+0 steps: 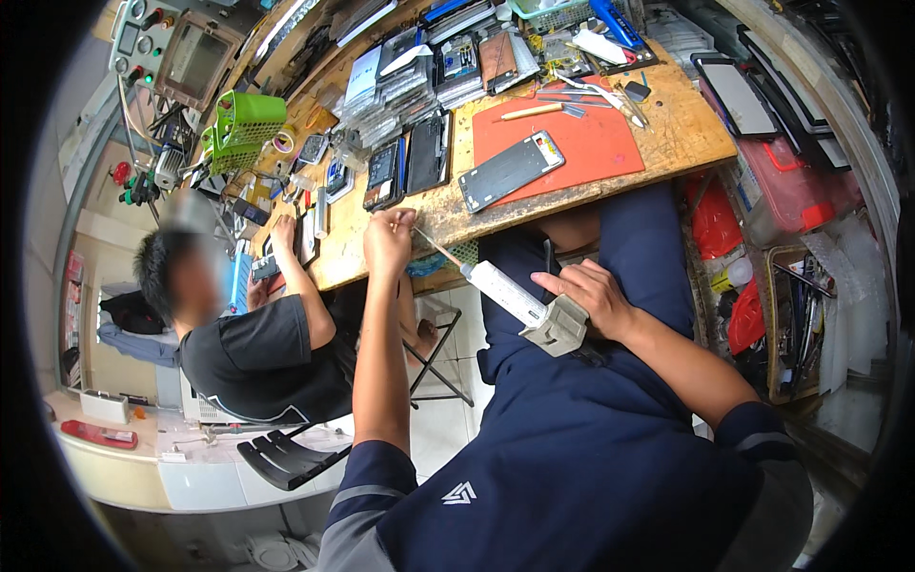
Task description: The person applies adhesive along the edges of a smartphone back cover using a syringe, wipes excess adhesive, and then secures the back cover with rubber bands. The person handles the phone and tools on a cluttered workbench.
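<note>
My right hand [593,294] is wrapped round the grey body of a dispensing gun [558,329], held over my lap. A white cartridge [507,293] sits in the gun and points up and left. From its front a thin nozzle [439,249] runs to the fingers of my left hand [389,244]. Those fingers are closed at the nozzle's tip, just off the bench's front edge; what they pinch is hidden. On the bench, a dark phone screen panel [512,172] lies partly over an orange-red mat [610,153].
The worn wooden bench [686,129] holds opened phones [384,174], stacked bagged parts [391,95], and a pale-handled tool [532,112] and tweezers on the mat. A green basket [250,119] stands left. A co-worker [262,353] sits close on my left. Bins and a red bag [715,224] crowd the right.
</note>
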`<state>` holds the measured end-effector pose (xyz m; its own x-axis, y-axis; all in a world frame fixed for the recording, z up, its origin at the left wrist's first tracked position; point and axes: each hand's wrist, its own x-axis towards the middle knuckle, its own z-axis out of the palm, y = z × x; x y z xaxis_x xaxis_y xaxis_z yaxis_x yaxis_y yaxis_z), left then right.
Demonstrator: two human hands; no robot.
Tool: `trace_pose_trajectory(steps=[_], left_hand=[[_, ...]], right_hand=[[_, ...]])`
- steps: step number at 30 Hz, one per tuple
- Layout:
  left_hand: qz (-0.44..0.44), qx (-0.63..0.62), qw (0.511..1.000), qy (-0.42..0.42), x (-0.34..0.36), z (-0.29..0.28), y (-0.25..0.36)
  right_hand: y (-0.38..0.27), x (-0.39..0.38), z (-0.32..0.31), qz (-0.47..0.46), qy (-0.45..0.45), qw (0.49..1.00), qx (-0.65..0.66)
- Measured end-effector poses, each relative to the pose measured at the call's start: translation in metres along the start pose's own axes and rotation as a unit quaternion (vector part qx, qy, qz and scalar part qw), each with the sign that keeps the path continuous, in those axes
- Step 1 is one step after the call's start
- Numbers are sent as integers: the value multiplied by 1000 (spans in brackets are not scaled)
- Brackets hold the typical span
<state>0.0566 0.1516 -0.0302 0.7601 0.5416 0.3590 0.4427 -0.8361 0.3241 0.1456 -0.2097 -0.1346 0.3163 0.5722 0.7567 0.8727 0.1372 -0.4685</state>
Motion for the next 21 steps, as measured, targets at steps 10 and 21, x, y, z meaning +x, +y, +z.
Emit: trace_pose_trajectory(steps=[10,21], left_hand=[[-265,-794,545,-48,-56,-22,3],[-180,-605,775,18,-31,-6,8]], right_hand=[[1,-5,-1,12,6,1000,-9],[1,-4,0,16,5,1000,-6]])
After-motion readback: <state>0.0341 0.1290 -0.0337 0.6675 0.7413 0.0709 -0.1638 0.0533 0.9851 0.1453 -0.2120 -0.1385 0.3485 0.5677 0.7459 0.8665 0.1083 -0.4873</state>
